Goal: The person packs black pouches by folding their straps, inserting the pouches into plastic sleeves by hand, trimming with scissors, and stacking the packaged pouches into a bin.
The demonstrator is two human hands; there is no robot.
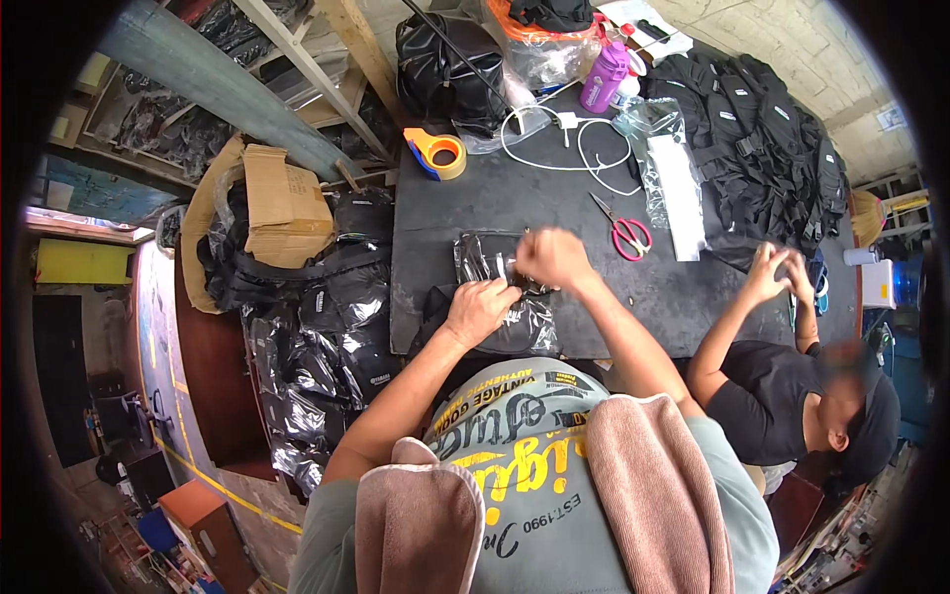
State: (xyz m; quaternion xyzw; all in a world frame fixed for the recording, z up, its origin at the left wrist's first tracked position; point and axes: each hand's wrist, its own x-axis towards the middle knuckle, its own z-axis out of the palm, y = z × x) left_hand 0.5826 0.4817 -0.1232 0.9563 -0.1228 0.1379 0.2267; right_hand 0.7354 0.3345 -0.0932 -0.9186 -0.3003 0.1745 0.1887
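A black bag in a clear plastic sleeve (529, 332) lies at the near edge of the black table, right in front of me. My left hand (482, 309) presses and pinches the plastic along its upper left side. Just above and to the right, my right hand (552, 259) is curled like a fist over the upper part of the sleeve (480, 255) and slightly blurred; what its fingers hold is hidden. Pink-handled scissors (630, 238) rest to the right of it.
An orange tape dispenser (435, 154), white cable (554, 166), purple bottle (604, 77) and clear plastic sleeves (675, 193) lie farther back. Black bags pile up at the right (757, 139) and in plastic at the left (317, 366), near a cardboard box (287, 203). A co-worker (792, 396) sits at right.
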